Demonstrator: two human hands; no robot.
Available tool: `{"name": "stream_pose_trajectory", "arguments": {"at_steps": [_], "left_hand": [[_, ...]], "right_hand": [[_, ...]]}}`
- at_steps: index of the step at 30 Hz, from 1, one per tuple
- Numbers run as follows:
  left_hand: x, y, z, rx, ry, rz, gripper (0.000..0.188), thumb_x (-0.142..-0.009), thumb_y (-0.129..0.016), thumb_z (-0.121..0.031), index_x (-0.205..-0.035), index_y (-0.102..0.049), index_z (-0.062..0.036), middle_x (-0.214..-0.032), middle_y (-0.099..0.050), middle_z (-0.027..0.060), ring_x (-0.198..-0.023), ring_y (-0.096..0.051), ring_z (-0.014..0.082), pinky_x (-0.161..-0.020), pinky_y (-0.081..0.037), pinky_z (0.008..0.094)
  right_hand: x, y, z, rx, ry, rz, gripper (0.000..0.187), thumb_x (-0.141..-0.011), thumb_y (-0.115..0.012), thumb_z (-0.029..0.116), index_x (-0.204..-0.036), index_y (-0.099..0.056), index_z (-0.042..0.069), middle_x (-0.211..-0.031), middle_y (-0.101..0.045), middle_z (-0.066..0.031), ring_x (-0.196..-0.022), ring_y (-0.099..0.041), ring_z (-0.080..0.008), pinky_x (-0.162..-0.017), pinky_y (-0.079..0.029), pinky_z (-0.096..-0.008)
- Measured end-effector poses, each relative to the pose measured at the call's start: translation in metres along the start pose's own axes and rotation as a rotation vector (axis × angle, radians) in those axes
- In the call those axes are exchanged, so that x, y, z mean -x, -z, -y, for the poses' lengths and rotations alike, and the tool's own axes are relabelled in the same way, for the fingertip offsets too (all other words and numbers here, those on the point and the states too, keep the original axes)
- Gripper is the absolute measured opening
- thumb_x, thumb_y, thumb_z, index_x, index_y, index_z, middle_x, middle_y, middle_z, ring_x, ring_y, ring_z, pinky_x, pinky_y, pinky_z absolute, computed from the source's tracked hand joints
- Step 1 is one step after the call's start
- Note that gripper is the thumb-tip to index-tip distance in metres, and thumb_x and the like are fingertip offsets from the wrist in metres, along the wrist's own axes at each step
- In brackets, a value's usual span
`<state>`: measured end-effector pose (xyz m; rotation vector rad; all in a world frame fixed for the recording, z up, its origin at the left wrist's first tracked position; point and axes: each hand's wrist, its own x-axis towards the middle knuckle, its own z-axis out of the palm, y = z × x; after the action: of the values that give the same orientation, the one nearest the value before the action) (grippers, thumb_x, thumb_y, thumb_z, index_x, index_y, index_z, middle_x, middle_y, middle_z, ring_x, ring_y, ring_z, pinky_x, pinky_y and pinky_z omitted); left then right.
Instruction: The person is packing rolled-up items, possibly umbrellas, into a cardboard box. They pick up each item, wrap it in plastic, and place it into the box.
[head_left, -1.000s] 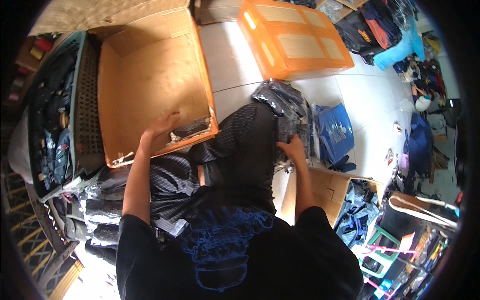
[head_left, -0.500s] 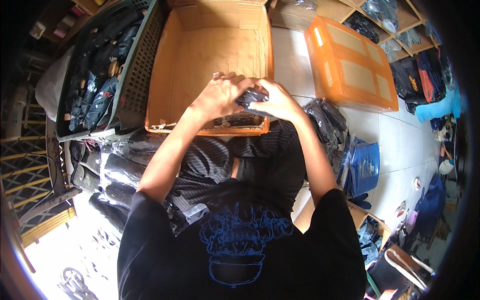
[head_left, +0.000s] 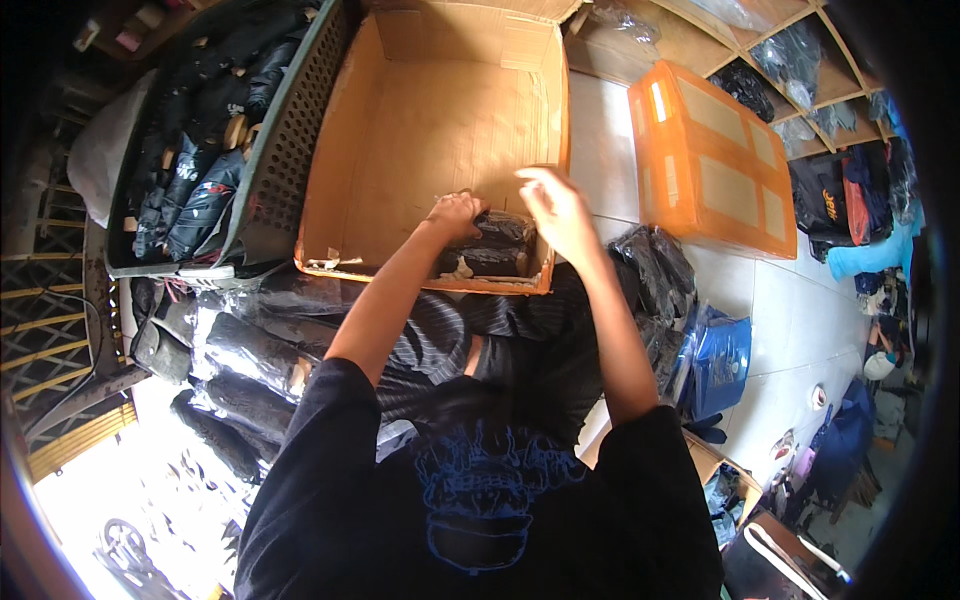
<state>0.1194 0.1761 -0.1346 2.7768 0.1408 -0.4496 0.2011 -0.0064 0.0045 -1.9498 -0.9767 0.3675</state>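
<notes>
An open cardboard box (head_left: 430, 110) stands before me, its near right corner holding dark plastic-wrapped bundles (head_left: 490, 262) laid side by side. My left hand (head_left: 460, 215) reaches over the near wall with its fingers curled round the left end of the rear dark bundle (head_left: 508, 228). Part of that bundle is hidden by the hand. Above the box's right side, my right hand (head_left: 552, 205) has its fingers stretched out and nothing in them.
Left of the box, a dark green perforated basket (head_left: 290, 130) is packed with dark bundles. More plastic-wrapped bundles (head_left: 245, 345) lie by my left leg. On the right are a taped orange-brown carton (head_left: 715, 160), a blue package (head_left: 722, 365) and wooden shelving (head_left: 690, 30).
Both hands held a dark bundle above the near part of the box. The bundle is now down in the near right corner; my right hand has come off it, and my left hand stays on it.
</notes>
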Motion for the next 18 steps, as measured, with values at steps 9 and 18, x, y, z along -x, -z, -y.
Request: {"name": "stream_pose_trajectory", "arguments": {"at_steps": [9,18], "left_hand": [[-0.001,-0.010,0.026,0.469,0.215,-0.236,0.035,-0.081,-0.071,-0.028,-0.111,-0.069,-0.0107,-0.105,-0.070,0.0152,-0.102,-0.066,0.0272,-0.091,-0.051,0.0359],[0.007,-0.003,0.022,0.588,0.157,-0.151,0.038,-0.082,-0.070,-0.029,-0.112,-0.066,-0.0057,-0.110,-0.067,0.0180,-0.108,-0.063,0.0310,-0.094,-0.049,0.0380]], "right_hand": [[0.122,0.119,-0.156,0.839,-0.697,-0.200,0.037,-0.077,-0.070,0.013,-0.111,-0.057,0.008,-0.117,-0.057,-0.0141,-0.111,-0.055,-0.0362,-0.090,-0.047,-0.0506],[0.155,0.117,-0.183,0.947,-0.753,-0.112,0.067,-0.063,-0.081,0.019,-0.123,-0.051,0.015,-0.118,-0.053,-0.0065,-0.117,-0.051,-0.0315,-0.091,-0.041,-0.0581]]}}
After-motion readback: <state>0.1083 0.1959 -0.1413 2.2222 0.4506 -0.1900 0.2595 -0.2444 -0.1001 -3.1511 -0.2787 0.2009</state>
